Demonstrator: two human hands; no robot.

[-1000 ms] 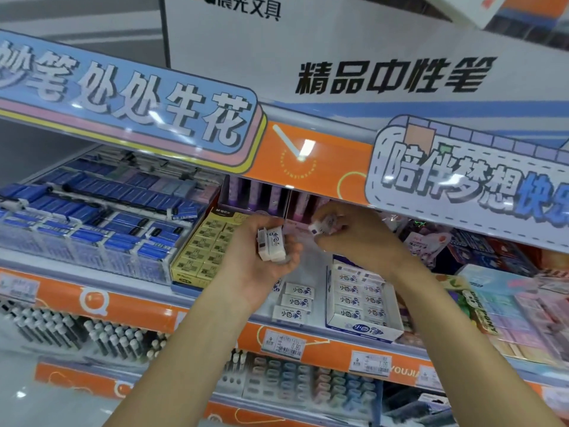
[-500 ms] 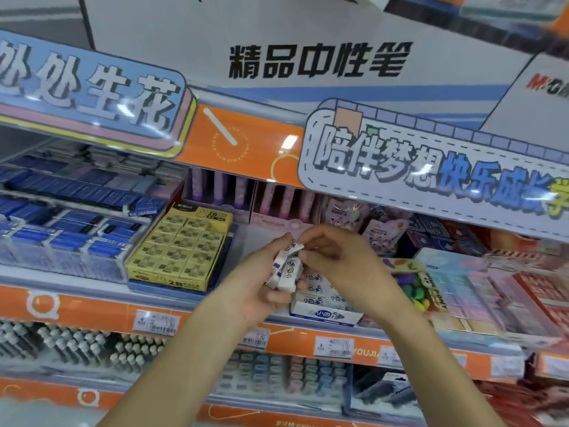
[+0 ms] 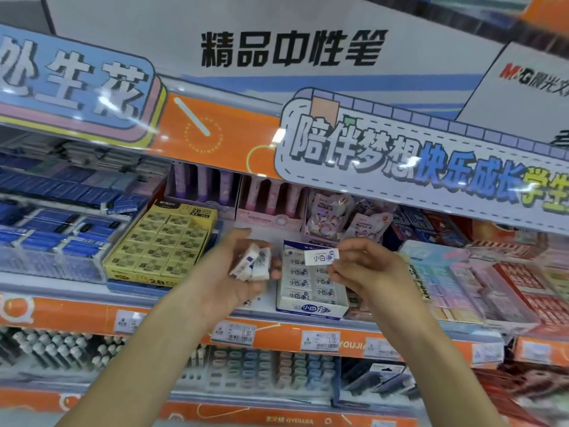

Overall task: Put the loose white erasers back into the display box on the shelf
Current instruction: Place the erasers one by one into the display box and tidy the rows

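The left hand [image 3: 234, 272] is cupping a small bunch of loose white rectangular erasers in blue-printed sleeves [image 3: 252, 262], its fingers curled around them and the thumb reaching up above the bunch. These erasers are lying tilted against one another in the palm, so an exact count cannot be told.

The right hand [image 3: 366, 268] is pinching a single white rectangular eraser with blue characters on its wrapper [image 3: 321, 257] by its right end, thumb and fingertips closed on it. This eraser is stretching out flat to the left of those fingertips, printed face toward the camera, and hovering over the back rows of the white-and-blue cardboard display box [image 3: 309, 311].

The box is sitting on the orange-edged shelf [image 3: 92, 315], below the right fingers and just right of the left fingers. Rows of matching erasers are filling it, labels up.

To the left of the left hand, a yellow cardboard tray of yellow-wrapped 2B erasers [image 3: 163, 245] is resting on the same shelf. White price tags [image 3: 235, 332] are hanging on the shelf edge beneath both wrists.
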